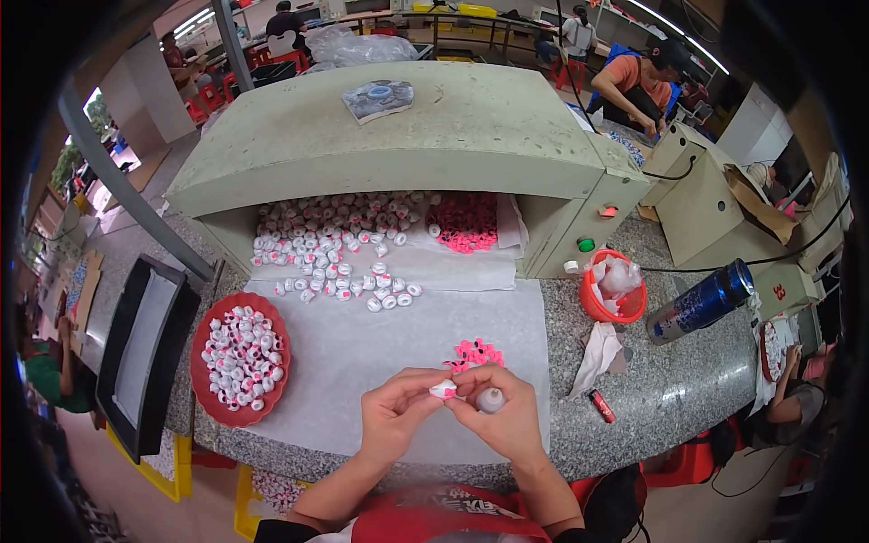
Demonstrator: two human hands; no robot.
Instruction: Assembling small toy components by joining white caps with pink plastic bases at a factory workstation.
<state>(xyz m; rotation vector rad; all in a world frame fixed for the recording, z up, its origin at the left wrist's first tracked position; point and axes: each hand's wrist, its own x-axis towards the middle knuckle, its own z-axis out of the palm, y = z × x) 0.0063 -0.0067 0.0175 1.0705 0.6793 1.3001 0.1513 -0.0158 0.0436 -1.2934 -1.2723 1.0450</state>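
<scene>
Speckled stone counter [697,385], white sheet [362,348], red tray [206,337]

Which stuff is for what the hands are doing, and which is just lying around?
In use: small white-and-pink piece between left hand and right hand; small white bottle; pink pieces pile; red round tray.
Lying about: blue metal flask; crumpled white tissue; small red lighter.

Flat clear-wrapped grey-blue packet [379,99] atop the green machine, blue cylindrical bottle [700,302] lying at right
</scene>
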